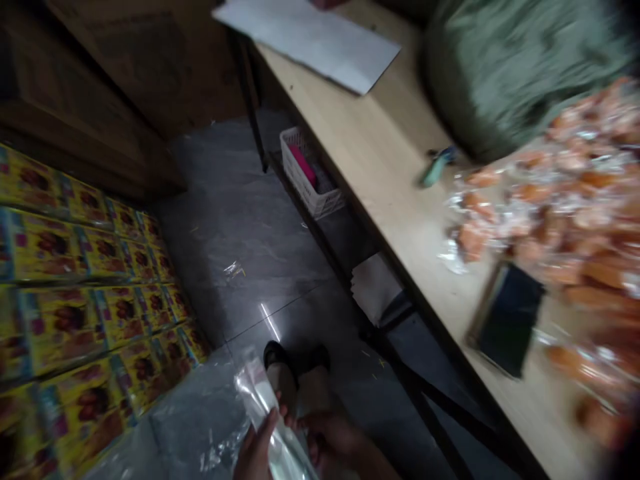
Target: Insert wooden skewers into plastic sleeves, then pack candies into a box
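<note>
Low in the head view, my left hand [257,448] is closed on a long, folded bundle of clear plastic bags [260,400], with the thumb lying over it. My right hand [327,430] is at the bundle's right edge, its fingers curled and pressed against the plastic. Dim light and blur hide part of the right fingertips. Beneath the hands are my legs and dark shoes [275,353] on the grey tiled floor [215,200]. Just left of the bundle lies a larger sheet of clear plastic [195,413].
Yellow printed boxes [65,320] are stacked at left. On the wooden table [370,173] are wrapped orange pieces [575,200], a phone [510,320], a small green tool [436,168], a cardboard sheet [320,40] and a grey-green sack [520,73]. A white basket [310,180] stands underneath.
</note>
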A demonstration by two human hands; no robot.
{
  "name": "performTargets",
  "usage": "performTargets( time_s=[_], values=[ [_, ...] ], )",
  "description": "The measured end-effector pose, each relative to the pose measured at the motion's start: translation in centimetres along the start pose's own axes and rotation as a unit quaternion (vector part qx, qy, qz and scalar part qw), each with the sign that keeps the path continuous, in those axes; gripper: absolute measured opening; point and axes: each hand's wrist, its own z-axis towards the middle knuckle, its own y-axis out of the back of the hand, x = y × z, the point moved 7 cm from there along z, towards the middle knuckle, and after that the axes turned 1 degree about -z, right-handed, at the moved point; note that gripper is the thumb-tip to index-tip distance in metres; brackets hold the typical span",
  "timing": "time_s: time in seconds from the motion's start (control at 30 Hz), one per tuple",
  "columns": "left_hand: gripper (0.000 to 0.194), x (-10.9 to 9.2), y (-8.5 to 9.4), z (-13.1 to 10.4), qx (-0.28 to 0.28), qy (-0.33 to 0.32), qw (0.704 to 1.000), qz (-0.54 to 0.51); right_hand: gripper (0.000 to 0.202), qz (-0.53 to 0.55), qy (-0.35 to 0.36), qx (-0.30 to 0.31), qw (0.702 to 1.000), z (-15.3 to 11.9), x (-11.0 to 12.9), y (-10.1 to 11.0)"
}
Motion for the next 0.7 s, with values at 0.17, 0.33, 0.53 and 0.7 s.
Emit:
performTargets(
  time_s=[0.17, 0.33, 0.53, 0.7],
  values=[
    [0.028, -3.0, -3.9, -12.1, 0.083, -0.050, 0.995, -0.027, 0.066, 0.011, 0.090, -0.066, 0.994, -12.9, 3.5, 0.6],
    [0.034, -2.7, -7.8, -20.2, 0.254, -0.098, 0.959, 0.074, 0.066, -0.127, 0.285, -0.103, 0.945, -26.4, 8.1, -2.7],
    [0.035, -0.7, -9.6, -27.4, 0.384, -0.091, 0.910, 0.129, 0.067, -0.134, 0.381, -0.286, 0.869, -34.3, 3.4, -6.8],
    [0.024, 2.4, -9.8, -31.8, 0.417, -0.048, 0.892, 0.169, 0.058, 0.141, 0.379, -0.263, 0.876, -37.5, -5.3, -8.4]
  ],
)
